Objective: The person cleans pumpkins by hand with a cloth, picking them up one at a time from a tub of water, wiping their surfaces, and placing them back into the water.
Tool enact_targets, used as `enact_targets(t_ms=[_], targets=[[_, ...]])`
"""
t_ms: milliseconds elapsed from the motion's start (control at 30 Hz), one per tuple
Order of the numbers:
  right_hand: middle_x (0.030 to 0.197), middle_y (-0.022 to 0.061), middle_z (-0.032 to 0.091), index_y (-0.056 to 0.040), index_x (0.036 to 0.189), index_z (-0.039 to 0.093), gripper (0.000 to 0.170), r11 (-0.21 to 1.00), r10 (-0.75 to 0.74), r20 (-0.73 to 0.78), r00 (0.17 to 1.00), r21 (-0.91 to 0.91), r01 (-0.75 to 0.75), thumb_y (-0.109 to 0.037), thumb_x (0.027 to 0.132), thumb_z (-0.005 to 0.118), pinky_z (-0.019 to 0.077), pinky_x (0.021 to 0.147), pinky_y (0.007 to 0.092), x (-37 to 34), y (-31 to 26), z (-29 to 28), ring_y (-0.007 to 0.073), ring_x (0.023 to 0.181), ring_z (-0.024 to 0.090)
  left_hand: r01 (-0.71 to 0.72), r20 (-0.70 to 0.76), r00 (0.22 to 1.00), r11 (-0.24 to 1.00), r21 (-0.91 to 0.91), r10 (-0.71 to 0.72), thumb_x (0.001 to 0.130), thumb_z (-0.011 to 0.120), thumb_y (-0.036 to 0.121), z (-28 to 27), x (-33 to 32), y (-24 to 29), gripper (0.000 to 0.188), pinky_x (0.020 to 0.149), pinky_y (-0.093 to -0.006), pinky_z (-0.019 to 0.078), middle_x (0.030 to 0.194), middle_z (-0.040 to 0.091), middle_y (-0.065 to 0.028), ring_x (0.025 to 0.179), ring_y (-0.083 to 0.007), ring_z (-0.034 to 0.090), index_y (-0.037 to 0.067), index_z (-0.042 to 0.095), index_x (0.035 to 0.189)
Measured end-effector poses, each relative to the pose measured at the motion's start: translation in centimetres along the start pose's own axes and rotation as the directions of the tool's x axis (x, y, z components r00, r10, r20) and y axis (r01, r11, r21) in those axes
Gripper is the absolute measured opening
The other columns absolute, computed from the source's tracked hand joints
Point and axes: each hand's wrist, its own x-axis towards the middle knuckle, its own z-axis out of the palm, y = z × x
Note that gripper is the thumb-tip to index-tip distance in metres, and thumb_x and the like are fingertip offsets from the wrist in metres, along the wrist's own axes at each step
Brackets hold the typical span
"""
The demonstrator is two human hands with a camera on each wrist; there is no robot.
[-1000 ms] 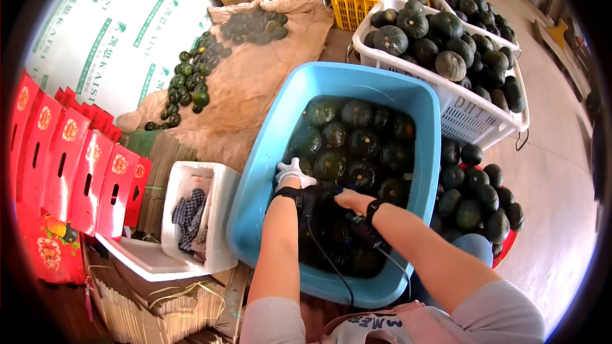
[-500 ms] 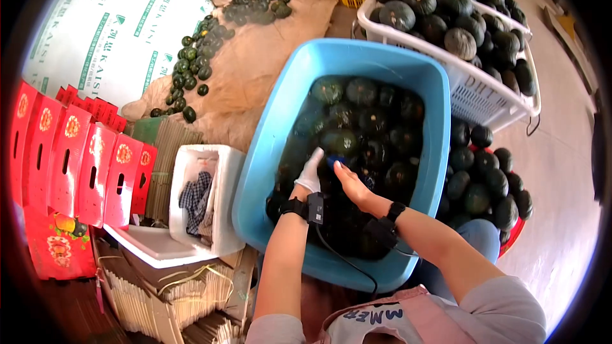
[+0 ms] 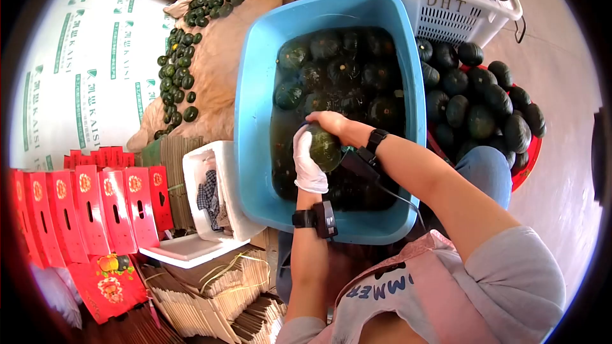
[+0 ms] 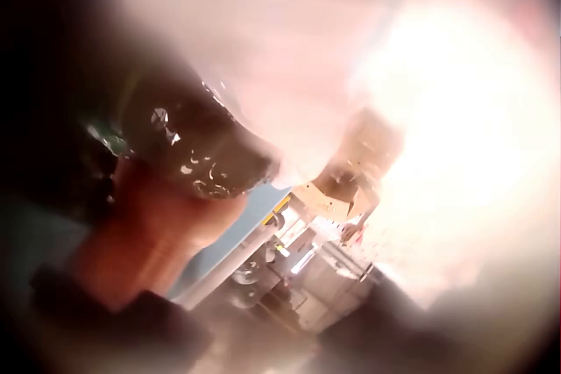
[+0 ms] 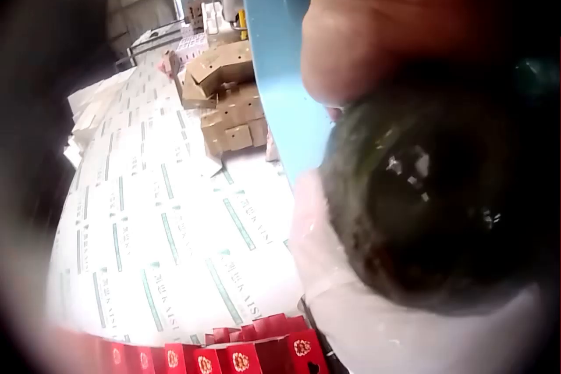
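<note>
A wet dark green squash [image 3: 324, 148] is held between both hands above the water in the blue tub [image 3: 255, 89]. The white-gloved left hand [image 3: 308, 164] grips it from the left side, thumb and fingers around it. Bare, the right hand [image 3: 333, 125] curls over its far upper side. The right wrist view has the squash [image 5: 421, 190] close up, the gloved hand [image 5: 377, 326] under it and the bare fingers [image 5: 368, 32] above. In the left wrist view the squash [image 4: 184, 142] is partly covered by the blurred glove.
More squashes [image 3: 344, 71] lie in the tub's water. A white crate [image 3: 440, 9] of squashes stands beyond, a heaped red basin [image 3: 532, 156] at the right. At the left are a foam box [image 3: 191, 165], red cartons [image 3: 83, 210] and small squashes on a tan cloth [image 3: 217, 76].
The hands, apart half a second ago, have come together around a squash and lifted it. The head view has shifted, placing the tub higher in the picture.
</note>
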Motion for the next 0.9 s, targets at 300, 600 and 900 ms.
enact_targets(t_ms=[300, 600, 900], targets=[[0.148, 0.0191, 0.035, 0.0010, 0.139, 0.041, 0.066, 0.833, -0.535, -0.154, 0.831, -0.260, 0.488, -0.049, 0.096, 0.039, 0.0221, 0.115, 0.0352, -2.5, 4.5, 0.6, 0.0281, 0.139, 0.031, -0.002, -0.048, 0.998, 0.789, -0.615, -0.035, 0.087, 0.052, 0.050, 2.3, 0.6, -0.1, 0.047, 0.088, -0.0432, 0.0483, 0.117, 0.059, -0.0096, 0.103, -0.0268, 0.058, 0.013, 0.058, 0.114], [0.122, 0.0140, 0.057, 0.0014, 0.130, 0.045, 0.077, 0.889, -0.423, -0.010, 0.906, 0.192, 0.417, -0.039, 0.074, 0.080, 0.0424, 0.100, 0.0364, -8.5, 0.3, -1.3, 0.0225, 0.116, 0.053, -0.115, -0.199, 0.979, 0.940, -0.320, 0.052, 0.094, 0.032, 0.064, 3.4, -1.5, 3.6, 0.074, 0.101, -0.0426, 0.0404, 0.124, 0.054, -0.0161, 0.116, -0.0279, 0.051, 0.004, 0.044, 0.136], [0.095, 0.0259, 0.063, -0.0006, 0.100, 0.060, 0.037, 0.527, -0.721, -0.103, 0.686, -0.724, 0.445, -0.035, 0.099, 0.047, 0.0497, 0.079, 0.0437, -5.5, 2.4, -0.4, 0.0443, 0.095, 0.059, 0.272, 0.165, 0.962, 0.673, -0.688, -0.220, 0.083, 0.053, 0.059, 0.9, 0.1, 0.3, 0.059, 0.099, -0.0456, 0.0434, 0.122, 0.061, -0.0086, 0.113, -0.0291, 0.056, 0.014, 0.059, 0.121]])
